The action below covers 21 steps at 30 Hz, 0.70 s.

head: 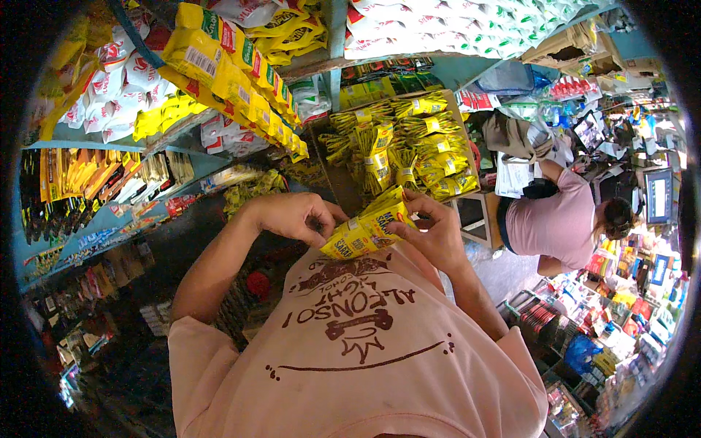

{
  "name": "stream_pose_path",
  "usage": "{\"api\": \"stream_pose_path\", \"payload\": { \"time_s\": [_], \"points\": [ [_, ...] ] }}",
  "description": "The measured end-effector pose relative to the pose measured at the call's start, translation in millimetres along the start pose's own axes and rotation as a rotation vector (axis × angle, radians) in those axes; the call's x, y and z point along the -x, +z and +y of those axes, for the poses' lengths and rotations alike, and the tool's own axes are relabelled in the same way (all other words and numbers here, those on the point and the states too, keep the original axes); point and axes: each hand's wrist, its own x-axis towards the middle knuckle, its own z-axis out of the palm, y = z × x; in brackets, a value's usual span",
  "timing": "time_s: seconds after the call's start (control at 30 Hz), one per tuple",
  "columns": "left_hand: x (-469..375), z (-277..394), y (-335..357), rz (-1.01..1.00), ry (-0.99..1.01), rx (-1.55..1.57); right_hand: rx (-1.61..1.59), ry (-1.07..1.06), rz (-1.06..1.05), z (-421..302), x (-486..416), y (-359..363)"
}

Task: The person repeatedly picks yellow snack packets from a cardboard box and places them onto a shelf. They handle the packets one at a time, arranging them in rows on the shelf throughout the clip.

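Between my two hands, close to my chest, is a folded strip of yellow seasoning sachets (358, 235). My left hand (298, 219) pinches its left end between thumb and fingers. At the other end, my right hand (432, 224) grips the sachets, thumb across the front and fingers behind. Just beyond the hands stands an open cardboard box (459, 128) holding several bundles of similar yellow sachets (432, 145), folded and banded around the middle.
Long strips of yellow Knorr packs (235, 76) hang at upper left, in front of blue shelves (323, 41) stocked with white packets (438, 27). A person in a pink shirt (553, 219) is at the right, beside a counter crowded with goods. Packed merchandise (597, 317) fills the lower right.
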Motion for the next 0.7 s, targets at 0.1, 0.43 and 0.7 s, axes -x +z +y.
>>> {"api": "stream_pose_path", "payload": {
  "time_s": [0.1,0.43,0.7],
  "points": [
    [1.9,8.6,-1.9,-0.005,-0.016,-0.019,-0.082,0.043,-0.003,6.3,-0.4,-1.9],
    [1.8,22.3,5.1,0.062,-0.03,-0.009,-0.196,-0.105,-0.064,23.3,-1.3,-8.5],
    [2.2,12.3,9.5,0.126,0.062,0.01,-0.365,0.006,-0.005,24.4,-2.4,-17.0]
  ]
}}
